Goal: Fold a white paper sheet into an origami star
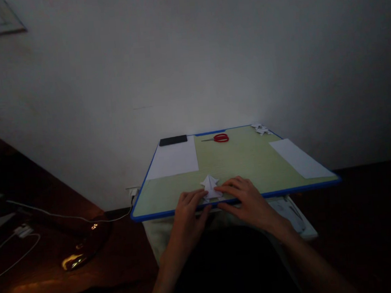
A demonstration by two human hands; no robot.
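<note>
A small folded white paper figure (210, 185), with a pointed top and side points, lies flat at the front edge of the green table (237, 161). My left hand (189, 210) grips its lower left side, index finger on top and thumb low at the table's edge. On the lower right side, my right hand (242, 199) holds the same figure with fingers on top and thumb below. The fingertips partly cover the lower end of the figure.
Red-handled scissors (221, 138) lie at the back, right of a black phone-like slab (173, 140) on a white sheet (172, 159). Folded paper pieces (261, 129) sit at the back right corner. A paper strip (300, 158) lies along the right edge, and a white cable (86, 219) hangs left.
</note>
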